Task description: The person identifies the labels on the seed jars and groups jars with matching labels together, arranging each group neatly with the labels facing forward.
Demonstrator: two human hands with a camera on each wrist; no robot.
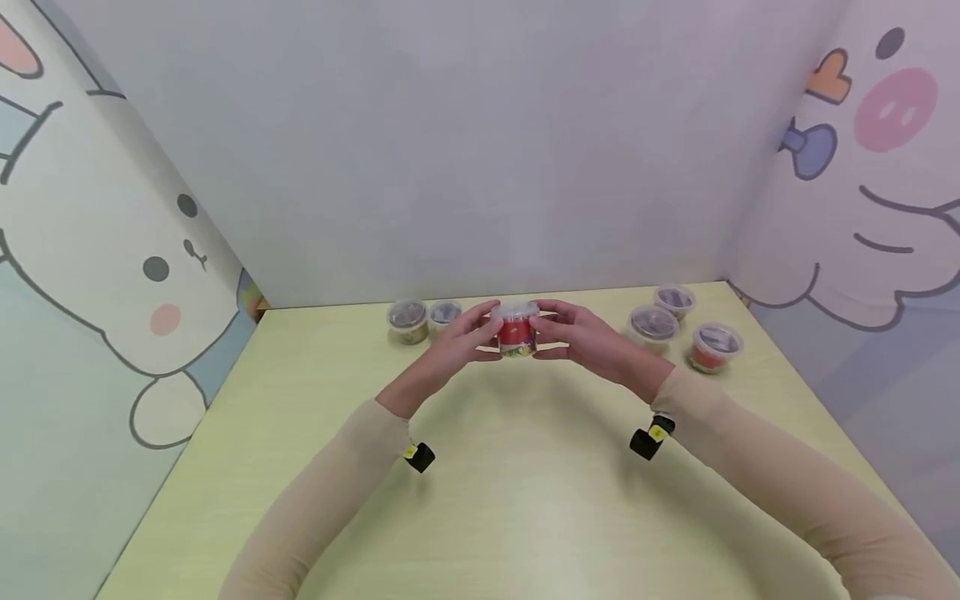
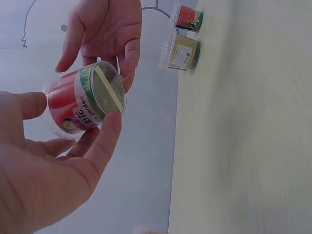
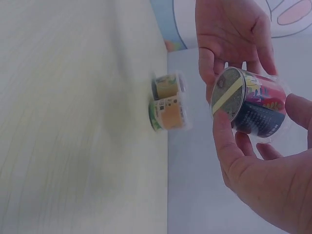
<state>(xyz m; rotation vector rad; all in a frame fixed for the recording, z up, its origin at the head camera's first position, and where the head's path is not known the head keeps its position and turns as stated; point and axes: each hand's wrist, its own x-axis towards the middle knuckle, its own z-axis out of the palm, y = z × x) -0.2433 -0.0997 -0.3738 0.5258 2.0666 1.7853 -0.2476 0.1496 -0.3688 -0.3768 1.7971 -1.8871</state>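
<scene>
A clear plastic cup (image 1: 516, 332) with a red printed label and a clear lid is held up above the far part of the table. My left hand (image 1: 463, 337) grips its left side, thumb near the lid and a fingertip at the base. From the other side my right hand (image 1: 581, 335) holds it, fingers curled about lid and base. In the left wrist view, the cup's label (image 2: 66, 97) reads "garden". Through the clear base in the right wrist view, dark grainy contents (image 3: 225, 84) and a pale flat strip (image 3: 228, 96) show.
Two similar lidded cups stand at the back left, one larger cup (image 1: 408, 322) beside a partly hidden cup (image 1: 445, 312). On the right stand three more: a rear cup (image 1: 674, 300), a middle cup (image 1: 653, 323) and a red-labelled cup (image 1: 715, 347). A pale wall (image 1: 480, 150) borders the yellowish table (image 1: 510, 500).
</scene>
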